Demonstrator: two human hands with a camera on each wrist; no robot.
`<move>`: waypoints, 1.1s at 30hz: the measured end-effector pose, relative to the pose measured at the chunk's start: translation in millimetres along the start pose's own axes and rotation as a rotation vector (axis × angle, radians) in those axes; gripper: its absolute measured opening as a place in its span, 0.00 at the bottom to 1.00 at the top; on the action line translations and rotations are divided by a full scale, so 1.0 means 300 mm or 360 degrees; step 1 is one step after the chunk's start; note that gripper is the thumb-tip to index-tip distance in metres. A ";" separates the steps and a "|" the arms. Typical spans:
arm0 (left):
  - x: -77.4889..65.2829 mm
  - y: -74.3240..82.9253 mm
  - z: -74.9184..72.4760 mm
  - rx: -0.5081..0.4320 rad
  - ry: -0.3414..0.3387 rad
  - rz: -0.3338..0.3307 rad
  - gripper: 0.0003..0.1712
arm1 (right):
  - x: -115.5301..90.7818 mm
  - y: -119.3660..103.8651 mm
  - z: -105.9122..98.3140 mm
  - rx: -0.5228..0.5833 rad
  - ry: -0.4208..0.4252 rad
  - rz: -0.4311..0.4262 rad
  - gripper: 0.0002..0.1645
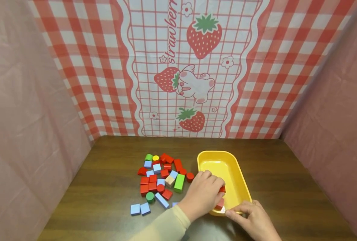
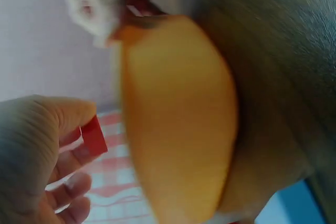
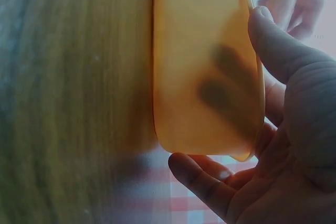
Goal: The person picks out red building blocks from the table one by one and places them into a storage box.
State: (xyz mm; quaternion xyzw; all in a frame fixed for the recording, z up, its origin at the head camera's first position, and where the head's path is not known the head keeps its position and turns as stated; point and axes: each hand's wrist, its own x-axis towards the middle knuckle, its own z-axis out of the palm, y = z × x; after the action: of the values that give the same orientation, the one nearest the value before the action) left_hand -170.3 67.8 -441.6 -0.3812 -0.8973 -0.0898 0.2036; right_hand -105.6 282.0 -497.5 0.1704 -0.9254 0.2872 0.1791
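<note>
A yellow plastic tray [image 1: 231,180] stands on the right part of the table. My left hand [image 1: 204,192] is over its left side, pinching a red block [image 2: 94,136] between thumb and forefinger. Another red block [image 1: 220,203] shows below that hand at the tray's near end. My right hand [image 1: 253,216] grips the tray's near right corner, its thumb on the rim and its fingers outside the wall. Through the tray's wall [image 3: 210,51], the right wrist view shows dark shadows.
Left of the tray lies a loose spread of small blocks, mostly red, with a long green block [image 1: 179,183], a green cylinder [image 1: 150,197] and a plain wood block [image 1: 169,181]. Two light blue blocks [image 1: 135,209] sit nearest the front. A checked strawberry cloth [image 1: 184,67] hangs behind the table.
</note>
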 end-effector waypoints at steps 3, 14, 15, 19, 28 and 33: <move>0.024 0.005 0.045 0.0088 -0.0070 -0.0062 0.14 | 0.001 0.000 -0.001 0.0010 -0.0005 0.0019 0.08; 0.027 0.015 0.110 0.0238 -0.0287 -0.0295 0.11 | -0.002 -0.003 0.002 0.0040 0.0015 0.0007 0.11; 0.028 0.018 0.110 0.0261 -0.0292 -0.0316 0.09 | -0.001 -0.004 0.001 0.0041 0.0012 0.0011 0.11; 0.035 0.031 0.115 0.0354 -0.0398 -0.0410 0.06 | 0.001 -0.007 -0.003 0.0041 -0.0012 0.0045 0.10; 0.051 0.047 0.109 0.0406 -0.0690 -0.0571 0.07 | 0.003 -0.010 0.002 0.0042 0.0012 0.0002 0.10; 0.039 0.047 0.108 0.0419 -0.0618 -0.0562 0.21 | 0.003 -0.007 0.003 0.0036 0.0025 -0.0022 0.11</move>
State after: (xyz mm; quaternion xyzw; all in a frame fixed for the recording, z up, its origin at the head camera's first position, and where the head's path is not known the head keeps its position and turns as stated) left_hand -177.2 95.4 -465.6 -0.1996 -0.9759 0.0679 0.0569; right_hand -105.8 279.7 -496.9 0.1764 -0.9195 0.2978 0.1864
